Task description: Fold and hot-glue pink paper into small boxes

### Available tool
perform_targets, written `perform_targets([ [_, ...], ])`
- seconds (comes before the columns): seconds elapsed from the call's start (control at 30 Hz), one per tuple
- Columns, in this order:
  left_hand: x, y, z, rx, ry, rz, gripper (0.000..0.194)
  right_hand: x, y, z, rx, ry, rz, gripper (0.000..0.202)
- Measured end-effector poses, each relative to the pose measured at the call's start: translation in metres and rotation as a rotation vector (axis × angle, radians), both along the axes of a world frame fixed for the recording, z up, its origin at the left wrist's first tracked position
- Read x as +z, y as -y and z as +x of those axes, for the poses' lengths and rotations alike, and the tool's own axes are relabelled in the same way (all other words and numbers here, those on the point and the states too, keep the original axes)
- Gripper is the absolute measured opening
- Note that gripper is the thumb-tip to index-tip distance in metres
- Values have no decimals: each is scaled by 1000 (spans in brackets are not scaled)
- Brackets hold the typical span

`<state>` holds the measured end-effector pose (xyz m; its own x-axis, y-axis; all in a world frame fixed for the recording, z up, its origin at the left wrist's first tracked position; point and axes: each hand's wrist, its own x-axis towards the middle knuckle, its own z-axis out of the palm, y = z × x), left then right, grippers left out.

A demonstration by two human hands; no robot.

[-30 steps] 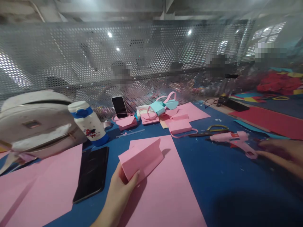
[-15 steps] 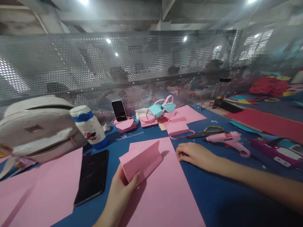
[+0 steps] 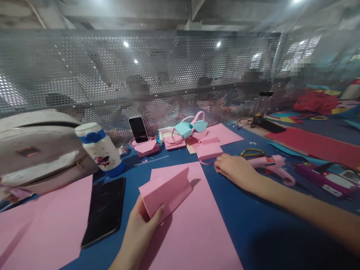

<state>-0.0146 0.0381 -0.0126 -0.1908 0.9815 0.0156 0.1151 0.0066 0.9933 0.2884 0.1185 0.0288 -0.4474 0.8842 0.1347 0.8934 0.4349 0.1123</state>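
My left hand (image 3: pixel 140 225) grips a folded pink paper box (image 3: pixel 165 195) at its near end, thumb on the front face, above a large pink paper sheet (image 3: pixel 194 232). My right hand (image 3: pixel 232 170) is closed with its fingers curled down; whatever they hold, if anything, is hidden. It is beside a small pink paper bag (image 3: pixel 208 150) and covers part of that bag's strap. Behind the right hand, yellow-handled scissors (image 3: pixel 251 152) lie with their blades hidden. Just right of it rests a pink glue gun (image 3: pixel 274 167).
At left are a white backpack (image 3: pixel 42 150), a bottle (image 3: pixel 101 150), a black tablet-like device (image 3: pixel 104 210) and pink paper (image 3: pixel 50 225). Small paper bags (image 3: pixel 147 147) and a propped phone (image 3: pixel 137 129) stand before a perforated metal screen (image 3: pixel 174 71). A purple device (image 3: pixel 326 178) lies right.
My right hand has moved away from me and slightly right, now reaching the small bag's strap and covering the scissor blades. The left hand still holds the folded box. The view has shifted slightly.
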Motion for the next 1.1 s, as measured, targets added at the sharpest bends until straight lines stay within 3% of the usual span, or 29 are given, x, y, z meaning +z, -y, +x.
perform_targets([
  [0.17, 8, 3, 4, -3, -21, -37, 61, -6, 0, 3, 4, 3, -27, 16],
  [0.43, -1, 1, 4, 14, -8, 22, 60, -10, 4, 9, -4, 2, -28, 8],
  [0.7, 4, 2, 4, 12, -15, 1, 60, -9, 11, -1, 32, 55, -19, 16],
  [0.8, 5, 1, 3, 17, -1, -4, 63, 2, 13, -1, 45, -11, 9, 17],
  [0.87, 6, 2, 4, 16, 18, -11, 65, 15, 16, 1, 82, -189, -1, 14],
  [0.97, 9, 4, 5, 2, 34, -25, 67, 34, 19, 3, 120, -492, -152, 11],
  [1.1, 11, 5, 6, -7, 25, -42, 69, 45, 19, 8, 87, -538, -159, 11],
])
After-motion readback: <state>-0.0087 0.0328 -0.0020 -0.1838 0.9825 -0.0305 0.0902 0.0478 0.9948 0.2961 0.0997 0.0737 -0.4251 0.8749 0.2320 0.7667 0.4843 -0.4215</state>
